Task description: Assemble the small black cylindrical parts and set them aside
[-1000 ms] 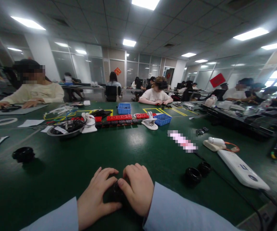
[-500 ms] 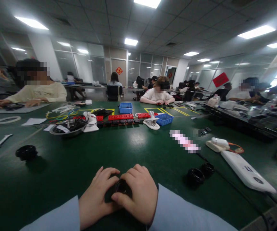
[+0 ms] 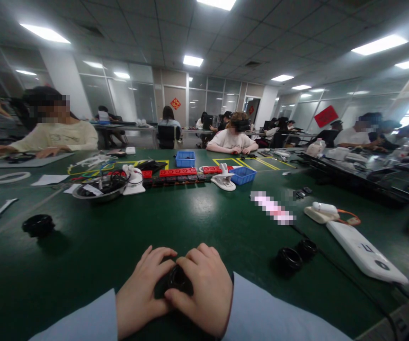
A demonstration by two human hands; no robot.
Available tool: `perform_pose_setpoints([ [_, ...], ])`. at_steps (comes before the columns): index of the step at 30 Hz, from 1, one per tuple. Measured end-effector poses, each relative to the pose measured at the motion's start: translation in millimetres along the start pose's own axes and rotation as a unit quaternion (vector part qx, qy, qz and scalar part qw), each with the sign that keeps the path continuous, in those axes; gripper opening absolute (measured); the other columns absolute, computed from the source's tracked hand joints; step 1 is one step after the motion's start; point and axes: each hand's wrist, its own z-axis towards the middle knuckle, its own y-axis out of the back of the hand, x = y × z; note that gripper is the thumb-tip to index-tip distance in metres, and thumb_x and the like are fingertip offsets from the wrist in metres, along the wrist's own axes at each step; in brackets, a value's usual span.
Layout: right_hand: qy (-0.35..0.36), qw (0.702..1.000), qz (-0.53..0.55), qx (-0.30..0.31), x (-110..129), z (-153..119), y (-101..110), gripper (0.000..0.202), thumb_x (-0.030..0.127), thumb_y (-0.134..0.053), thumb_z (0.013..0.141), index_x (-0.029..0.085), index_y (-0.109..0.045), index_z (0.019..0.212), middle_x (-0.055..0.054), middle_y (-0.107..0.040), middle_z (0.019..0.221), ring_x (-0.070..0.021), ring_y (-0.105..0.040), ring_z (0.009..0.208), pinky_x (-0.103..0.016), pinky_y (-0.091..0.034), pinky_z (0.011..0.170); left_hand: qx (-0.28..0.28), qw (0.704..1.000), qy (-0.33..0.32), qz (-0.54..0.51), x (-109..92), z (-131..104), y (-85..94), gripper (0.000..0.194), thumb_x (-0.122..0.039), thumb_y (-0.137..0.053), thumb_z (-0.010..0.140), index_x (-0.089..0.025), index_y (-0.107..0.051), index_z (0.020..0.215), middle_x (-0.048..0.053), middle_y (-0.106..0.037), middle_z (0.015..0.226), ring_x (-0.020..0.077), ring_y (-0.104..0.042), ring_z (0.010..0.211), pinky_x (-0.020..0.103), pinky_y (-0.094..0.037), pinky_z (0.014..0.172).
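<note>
My left hand (image 3: 145, 285) and my right hand (image 3: 206, 290) are close together above the near table edge. Both curl round a glossy black ring-shaped part (image 3: 178, 275), whose opening faces up between them. The right thumb and fingers grip it from the right, while the left fingers bend over its far left side. My palms hide much of the part. Two similar black rings stand to the right, a larger one (image 3: 289, 259) and a smaller one (image 3: 306, 247). Another black ring part (image 3: 38, 225) sits far left.
A white power bank (image 3: 366, 253) with a black cable lies right. Farther back are a metal bowl (image 3: 100, 195) of cables, red power strips (image 3: 178, 172), a white clamp stand (image 3: 224, 180) and blue bins (image 3: 243, 176). A wrench (image 3: 3, 209) lies left. Several people sit around.
The black part has turned or tilted slightly between my hands, with a little more of its opening showing. Both hands stay in nearly the same place.
</note>
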Motion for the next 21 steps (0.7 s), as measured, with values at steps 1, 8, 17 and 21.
perform_pose_setpoints([
  [1, -0.002, 1.000, 0.001, -0.003, -0.1, -0.1, -0.5, 0.033, 0.039, -0.067, 0.069, 0.018, -0.061, 0.094, -0.004, -0.059, 0.085, -0.0211, -0.046, 0.083, -0.036, -0.034, 0.074, 0.000, 1.000, 0.000, -0.001, 0.5, -0.2, -0.2, 0.046, -0.020, -0.062, 0.058, -0.026, -0.060, 0.104, 0.005, -0.054, 0.114, 0.0288, -0.047, 0.110, 0.058, -0.018, 0.103],
  [8, -0.002, 0.999, 0.030, -0.014, -1.3, -2.8, -5.7, 0.030, 0.030, -0.064, 0.070, 0.019, -0.059, 0.097, -0.004, -0.058, 0.088, -0.0202, -0.045, 0.085, -0.035, -0.033, 0.078, 0.004, 1.000, 0.004, -0.002, -2.4, 0.9, 2.0, 0.043, -0.021, -0.060, 0.059, -0.025, -0.059, 0.101, 0.005, -0.055, 0.113, 0.0274, -0.047, 0.110, 0.056, -0.019, 0.103],
  [17, 0.069, 0.997, 0.031, 0.005, 4.8, -1.9, 2.1, 0.025, 0.031, -0.068, 0.066, 0.020, -0.057, 0.086, -0.001, -0.060, 0.086, -0.0183, -0.043, 0.081, -0.032, -0.031, 0.071, 0.035, 0.999, 0.000, -0.012, -5.7, 2.1, 5.2, 0.045, -0.023, -0.065, 0.058, -0.025, -0.060, 0.102, 0.005, -0.054, 0.115, 0.0276, -0.046, 0.112, 0.055, -0.017, 0.105],
  [21, 0.112, 0.993, 0.041, 0.004, 6.5, -4.0, -4.6, 0.027, 0.040, -0.070, 0.064, 0.019, -0.055, 0.074, 0.002, -0.061, 0.086, -0.0163, -0.043, 0.078, -0.032, -0.029, 0.068, 0.049, 0.998, 0.005, -0.029, -8.2, 3.8, 8.0, 0.039, -0.025, -0.067, 0.059, -0.026, -0.062, 0.098, 0.004, -0.055, 0.113, 0.0280, -0.047, 0.111, 0.055, -0.017, 0.105],
])
